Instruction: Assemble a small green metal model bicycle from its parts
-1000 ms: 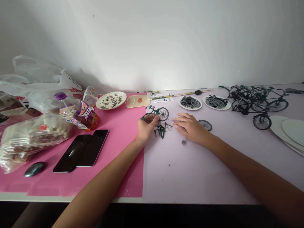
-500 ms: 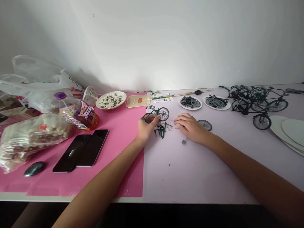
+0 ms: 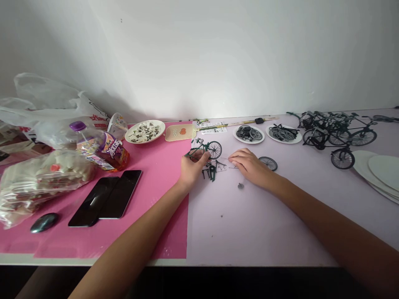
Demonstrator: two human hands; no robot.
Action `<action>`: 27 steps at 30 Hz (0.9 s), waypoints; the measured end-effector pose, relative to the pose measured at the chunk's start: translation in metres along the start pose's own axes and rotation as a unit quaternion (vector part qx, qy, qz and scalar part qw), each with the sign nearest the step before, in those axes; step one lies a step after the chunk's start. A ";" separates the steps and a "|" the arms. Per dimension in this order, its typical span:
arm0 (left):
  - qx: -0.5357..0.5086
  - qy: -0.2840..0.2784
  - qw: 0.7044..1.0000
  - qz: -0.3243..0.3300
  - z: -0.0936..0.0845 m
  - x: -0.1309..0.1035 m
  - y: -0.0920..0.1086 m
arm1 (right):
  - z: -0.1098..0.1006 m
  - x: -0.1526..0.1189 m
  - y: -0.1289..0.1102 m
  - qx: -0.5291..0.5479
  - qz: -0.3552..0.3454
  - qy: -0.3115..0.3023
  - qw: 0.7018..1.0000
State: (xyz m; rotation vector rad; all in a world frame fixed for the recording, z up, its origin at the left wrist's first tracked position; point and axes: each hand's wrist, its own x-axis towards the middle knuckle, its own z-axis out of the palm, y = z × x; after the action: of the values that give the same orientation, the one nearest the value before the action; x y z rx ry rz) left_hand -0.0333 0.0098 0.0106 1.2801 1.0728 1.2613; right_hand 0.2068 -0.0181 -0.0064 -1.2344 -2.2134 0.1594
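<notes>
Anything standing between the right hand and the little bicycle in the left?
Nothing tall is visible between the right hand and the bicycle in the left hand; only loose small parts lie low on its near side, with some thin ones in the gap.

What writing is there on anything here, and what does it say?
Bottle: large white characters, apparently "冰红茶"; the rest too small to read.
White bag: red characters, too blurred to read.
Paper: print too small to read.
Yellow strip: lettering too small.
</notes>
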 end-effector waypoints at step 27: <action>0.015 -0.002 1.000 0.008 0.001 0.000 -0.002 | -0.003 -0.002 0.005 -0.110 -0.015 0.028 0.993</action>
State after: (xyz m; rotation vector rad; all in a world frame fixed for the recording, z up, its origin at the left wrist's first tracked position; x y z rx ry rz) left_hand -0.0325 0.0097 0.0090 1.3154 1.0831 1.2580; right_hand 0.2128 -0.0171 -0.0067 -1.3044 -2.2457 -0.1329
